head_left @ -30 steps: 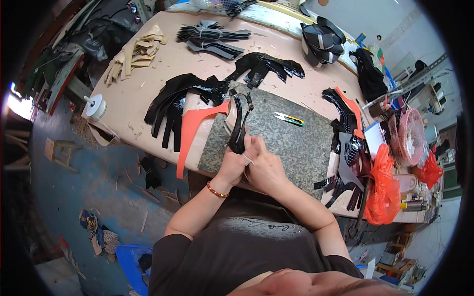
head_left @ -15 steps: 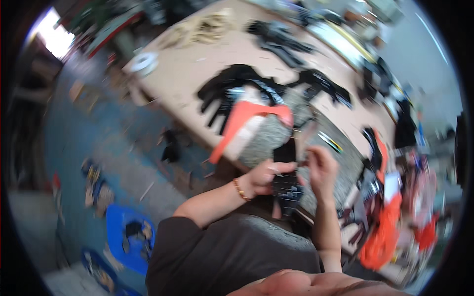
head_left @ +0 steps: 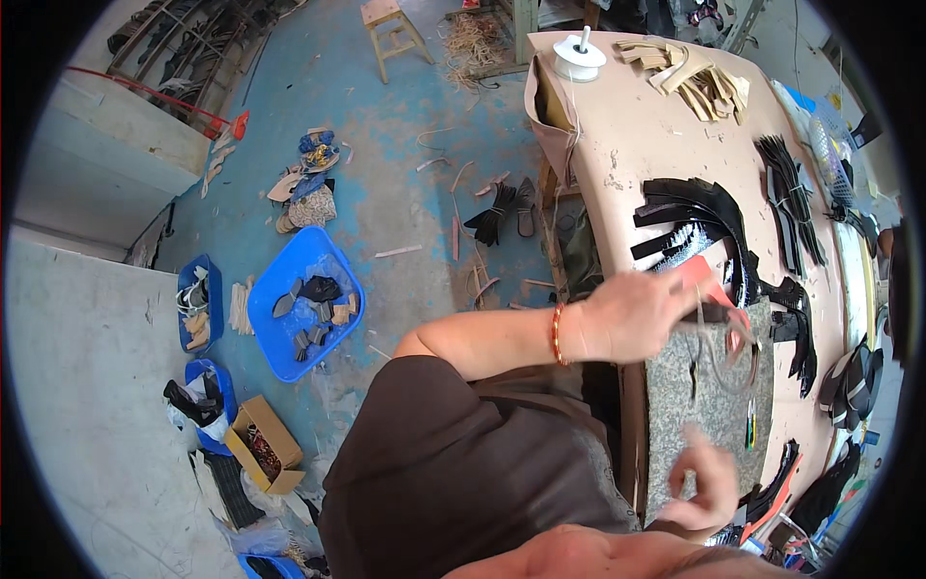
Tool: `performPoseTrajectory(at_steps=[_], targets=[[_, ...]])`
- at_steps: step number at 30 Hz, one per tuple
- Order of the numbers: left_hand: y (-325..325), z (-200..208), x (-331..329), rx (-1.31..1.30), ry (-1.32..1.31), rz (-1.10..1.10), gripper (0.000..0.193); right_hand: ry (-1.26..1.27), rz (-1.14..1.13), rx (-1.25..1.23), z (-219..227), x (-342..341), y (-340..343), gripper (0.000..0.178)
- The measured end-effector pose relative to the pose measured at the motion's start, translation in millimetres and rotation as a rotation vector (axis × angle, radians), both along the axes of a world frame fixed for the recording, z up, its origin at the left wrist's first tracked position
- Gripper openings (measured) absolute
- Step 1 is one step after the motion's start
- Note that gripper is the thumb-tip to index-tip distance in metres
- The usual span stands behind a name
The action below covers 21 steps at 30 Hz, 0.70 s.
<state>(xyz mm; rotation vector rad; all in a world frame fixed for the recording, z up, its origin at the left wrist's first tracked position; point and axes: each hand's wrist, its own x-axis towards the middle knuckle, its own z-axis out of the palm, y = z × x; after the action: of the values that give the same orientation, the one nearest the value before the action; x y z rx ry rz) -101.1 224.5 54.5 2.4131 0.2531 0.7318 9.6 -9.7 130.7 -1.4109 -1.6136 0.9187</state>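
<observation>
My left hand (head_left: pixel 629 317) reaches across the near edge of the table, its fingers bent together over a coral-coloured strip (head_left: pixel 691 274) and a dark piece (head_left: pixel 712 312). What the fingertips grip is hidden. Just beyond them a blurred, pale brownish loop (head_left: pixel 725 359) hangs over a grey speckled slab (head_left: pixel 666 410). Lower down by the slab, my right hand (head_left: pixel 709 482) is raised with the index finger out and the thumb apart, nothing visible in it; its fingertip is blurred. Black curved strips (head_left: pixel 714 207) lie fanned beyond my left hand.
A green-and-yellow cutter (head_left: pixel 750 425) lies on the slab. Beige strips (head_left: pixel 696 79), a white spool (head_left: pixel 579 60) and bundled black strips (head_left: pixel 793 207) sit on the table (head_left: pixel 617 145). A blue basin (head_left: pixel 280 338), a cardboard box (head_left: pixel 265 449) and a wooden stool (head_left: pixel 394 37) stand on the floor.
The view has swung left, bringing more floor into sight. My hands have moved apart; the left is now over the coral strip. The black strip that was between them is no longer clearly seen.
</observation>
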Motion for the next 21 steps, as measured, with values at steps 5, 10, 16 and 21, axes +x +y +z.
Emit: performPoseTrajectory(at_steps=[5, 10, 16, 21], targets=[[32, -9, -10, -1.416, -0.146, -0.510, 0.052, -0.112, -0.282, -0.200, -44, 18, 23, 0.071], [9, -6, -22, -1.879, 0.056, -1.171, 0.080, 1.290, -0.770, 0.173, -81, 23, 12, 0.056], [38, -26, -20, -0.454, 0.227, -0.510, 0.044, 1.454, -0.272, 0.254, -45, 16, 44, 0.097], [30, -4, -16, 0.082, 0.384, -0.171, 0.055, 0.762, -0.316, -0.085, -32, -12, 43, 0.102]])
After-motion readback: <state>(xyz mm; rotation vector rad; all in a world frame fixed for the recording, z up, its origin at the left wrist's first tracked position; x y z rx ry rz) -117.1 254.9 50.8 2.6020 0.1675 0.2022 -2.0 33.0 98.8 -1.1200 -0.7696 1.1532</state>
